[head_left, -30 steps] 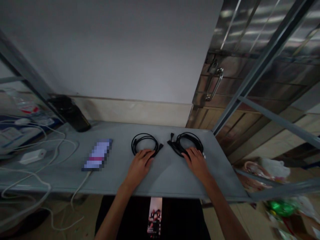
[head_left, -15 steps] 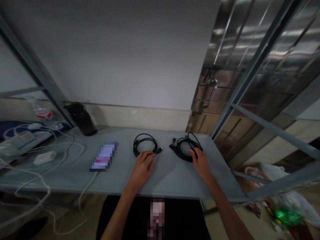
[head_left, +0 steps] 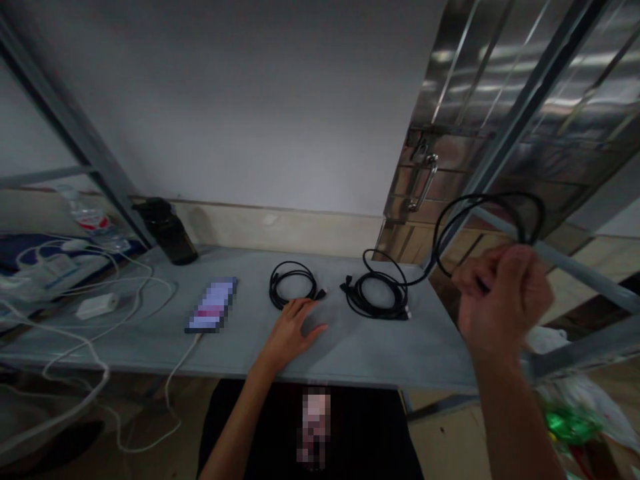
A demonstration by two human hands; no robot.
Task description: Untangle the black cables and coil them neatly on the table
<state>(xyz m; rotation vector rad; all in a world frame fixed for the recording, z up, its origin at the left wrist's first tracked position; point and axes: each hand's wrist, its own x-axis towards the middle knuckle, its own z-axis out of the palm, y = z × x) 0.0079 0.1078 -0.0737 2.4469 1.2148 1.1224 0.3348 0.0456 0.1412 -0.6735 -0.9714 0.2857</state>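
Observation:
Two coiled black cables lie on the grey table. My left hand rests at the near edge of the left coil, thumb spread away from the fingers, and grips nothing. Raised past the table's right end, my right hand is closed on loops of black cable. A strand runs from these loops back down to the right coil, which lies on the table with its plugs showing at the side.
A phone with a white cord, a dark bottle, a white charger and a clear bottle stand or lie leftward. Grey frame posts flank the table. Bags lie on the floor at right.
My right hand has risen from the right coil and moved right, pulling loops of cable up with it. My left thumb has spread away from the fingers. The view has shifted slightly.

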